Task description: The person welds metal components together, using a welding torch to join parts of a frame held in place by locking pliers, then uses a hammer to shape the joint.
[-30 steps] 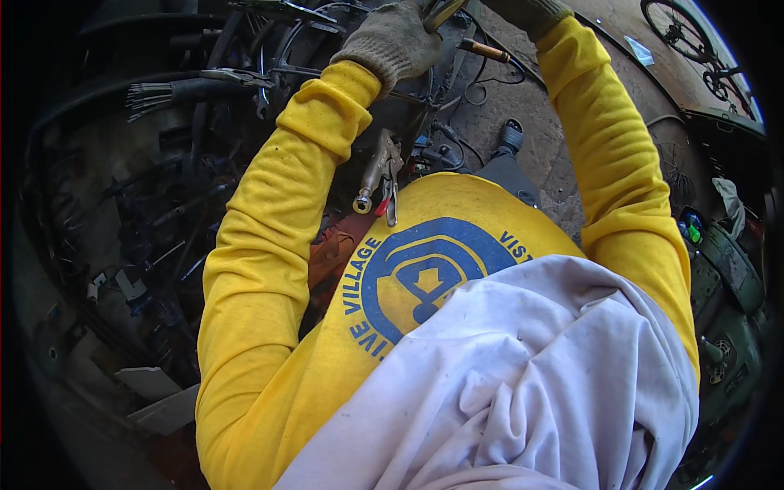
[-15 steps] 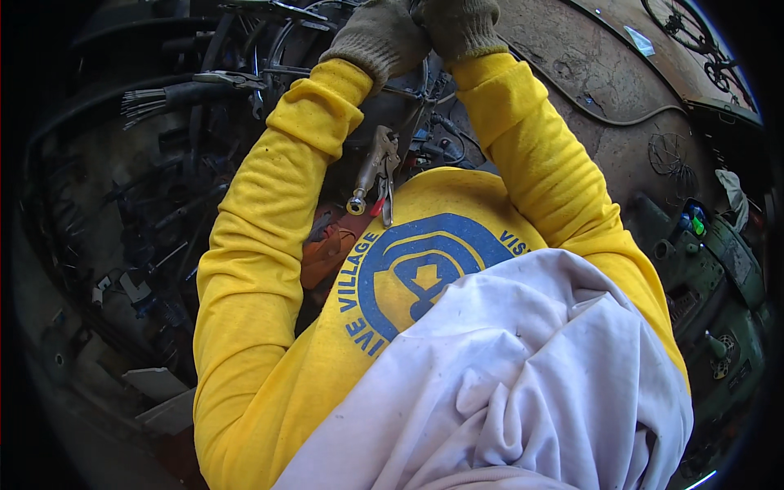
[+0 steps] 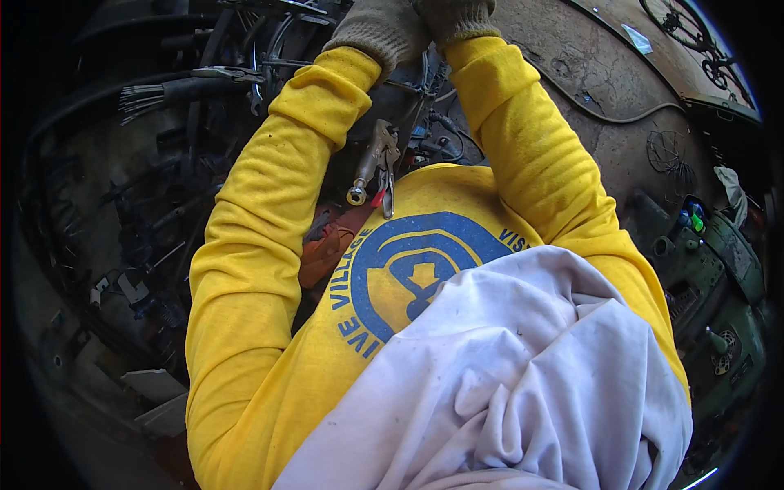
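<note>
1. We see our gloved left hand (image 3: 380, 31) at the upper edge, with the right hand (image 3: 459, 20) close beside it on its right; the edge cuts both off, and whether they touch we cannot tell.
2. The fingers are out of view, so we cannot say whether either hand is open, closed or gripping anything.
3. The nearest tool we can make out whole is a pair of locking pliers (image 3: 371, 167), between the left sleeve (image 3: 253, 237) and the front of our yellow shirt (image 3: 457, 184).
4. The pliers lie below the left hand in view – that is, on our body's side of it – and the left hand is the nearer of the two.
5. Their long axis runs roughly from the hands back toward us, leaning slightly left at the near end: jaws away, adjusting screw and red-marked lever toward the shirt. Whether the lever touches the shirt is unclear.
6. Beside their near end sits an orange-brown cloth-like item (image 3: 327, 255). Farther left, past the left sleeve, a bundle of thin rods (image 3: 145, 98) juts from a dark tube (image 3: 188, 88).
</note>
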Demonstrator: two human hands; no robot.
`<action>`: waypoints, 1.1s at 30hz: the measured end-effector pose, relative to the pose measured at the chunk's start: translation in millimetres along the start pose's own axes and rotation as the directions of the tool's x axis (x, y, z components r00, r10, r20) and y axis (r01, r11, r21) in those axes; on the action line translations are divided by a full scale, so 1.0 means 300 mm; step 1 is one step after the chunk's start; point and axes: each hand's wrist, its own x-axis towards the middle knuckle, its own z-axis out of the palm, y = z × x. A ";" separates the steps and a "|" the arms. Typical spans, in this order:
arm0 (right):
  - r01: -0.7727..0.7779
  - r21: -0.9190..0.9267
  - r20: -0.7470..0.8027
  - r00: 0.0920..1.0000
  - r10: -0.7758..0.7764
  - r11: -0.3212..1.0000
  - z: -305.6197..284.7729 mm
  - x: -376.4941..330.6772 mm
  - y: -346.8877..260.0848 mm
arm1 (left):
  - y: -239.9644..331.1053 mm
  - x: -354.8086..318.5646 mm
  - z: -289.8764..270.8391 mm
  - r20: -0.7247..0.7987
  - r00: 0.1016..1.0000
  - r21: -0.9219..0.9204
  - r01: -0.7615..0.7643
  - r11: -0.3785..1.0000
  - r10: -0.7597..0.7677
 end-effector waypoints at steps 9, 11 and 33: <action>-0.128 0.041 0.146 0.982 0.121 0.991 -0.014 -0.009 -0.045 | -0.016 0.027 0.033 -0.033 0.999 -0.005 -0.029 1.000 0.029; -0.260 0.291 0.197 0.958 0.208 0.921 -0.055 0.013 -0.044 | -0.002 0.001 0.009 -0.093 0.994 -0.200 0.041 0.979 -0.060; -0.036 -0.203 0.229 0.970 0.083 0.978 -0.008 -0.046 -0.108 | -0.015 0.001 0.002 -0.026 0.995 -0.279 0.082 0.957 -0.093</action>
